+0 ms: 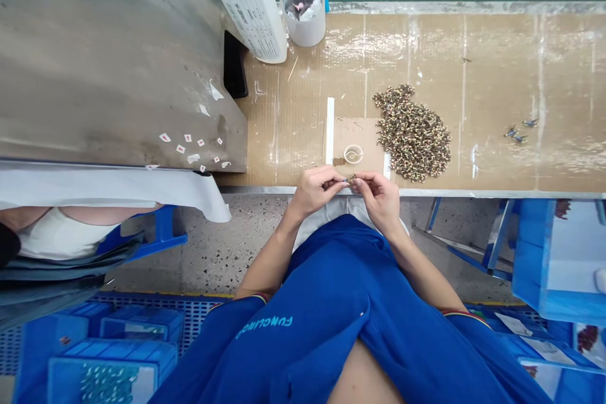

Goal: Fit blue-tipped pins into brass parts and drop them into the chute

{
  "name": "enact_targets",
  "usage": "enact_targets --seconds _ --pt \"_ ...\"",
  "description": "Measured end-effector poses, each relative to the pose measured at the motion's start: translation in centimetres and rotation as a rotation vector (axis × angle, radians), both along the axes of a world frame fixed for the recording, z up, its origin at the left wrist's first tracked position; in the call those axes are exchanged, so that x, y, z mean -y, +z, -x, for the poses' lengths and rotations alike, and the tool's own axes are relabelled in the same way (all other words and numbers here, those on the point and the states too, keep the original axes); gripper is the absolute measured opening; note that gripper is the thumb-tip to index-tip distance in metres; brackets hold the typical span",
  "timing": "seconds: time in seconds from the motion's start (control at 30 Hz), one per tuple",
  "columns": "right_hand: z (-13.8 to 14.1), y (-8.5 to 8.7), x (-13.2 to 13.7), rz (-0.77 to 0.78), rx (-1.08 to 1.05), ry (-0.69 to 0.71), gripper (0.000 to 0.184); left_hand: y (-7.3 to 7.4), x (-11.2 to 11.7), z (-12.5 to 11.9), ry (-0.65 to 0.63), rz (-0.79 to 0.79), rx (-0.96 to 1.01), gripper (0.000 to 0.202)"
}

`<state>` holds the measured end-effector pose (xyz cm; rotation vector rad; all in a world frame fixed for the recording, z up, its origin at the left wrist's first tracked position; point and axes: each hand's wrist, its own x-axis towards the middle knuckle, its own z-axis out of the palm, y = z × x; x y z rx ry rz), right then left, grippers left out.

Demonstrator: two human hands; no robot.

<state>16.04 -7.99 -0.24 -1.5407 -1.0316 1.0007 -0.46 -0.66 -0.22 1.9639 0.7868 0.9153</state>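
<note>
Blue work jacket [303, 334] fills the bottom of the frame, with two bare forearms reaching out of its sleeves toward the centre. Left hand [318, 192] and right hand [379, 199] are curled and almost closed, their fingertips [343, 182] pinching together on a tiny brass-coloured part [351, 179], too small to make out in detail. Both hands sit just over the steel front edge [473, 192] of a taped workbench [492, 69]. Straight ahead lie a cardboard square [357, 136] carrying a small clear ring [353, 153], with a white strip [330, 131] along its left side. To the right of the square spreads a heap of similar brass-coloured parts [411, 132], and a few bluish parts [516, 132] lie farther right. At the upper edge stand a white plastic bottle [246, 0] and a clear cup holding scraps [303, 28]. Paper bits [189, 148] dot a grey metal panel [108, 57] at upper left, and blue crates [108, 363] sit at lower left.
</note>
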Motion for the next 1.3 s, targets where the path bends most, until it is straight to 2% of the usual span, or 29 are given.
enact_targets --seconds 0.3,0.6,0.73,1.0,1.2,1.3 --pt "-0.1 -0.4 -0.4 0.004 0.017 0.082 0.028 0.0 0.1 -0.1 -0.009 -0.001 -0.11 0.034" --pt "-1.2 0.5 -0.7 0.017 0.076 0.252 0.02 -0.2 -0.1 0.1 -0.04 -0.059 -0.123 0.035" --pt "-1.3 0.6 -0.8 -0.003 0.09 0.286 0.017 -0.4 0.0 0.2 -0.046 -0.076 -0.121 0.035" --pt "-1.6 1.0 -1.6 0.009 0.09 0.433 0.015 -0.1 -0.2 0.8 -0.108 0.0 -0.122 0.023" --pt "-1.1 0.2 -1.5 -0.021 0.057 0.372 0.016 0.3 -0.3 0.8 -0.092 0.131 -0.077 0.019" --pt "-1.2 0.4 -1.6 -0.044 0.096 0.408 0.016 0.4 -0.3 0.8 -0.105 0.152 -0.111 0.019"
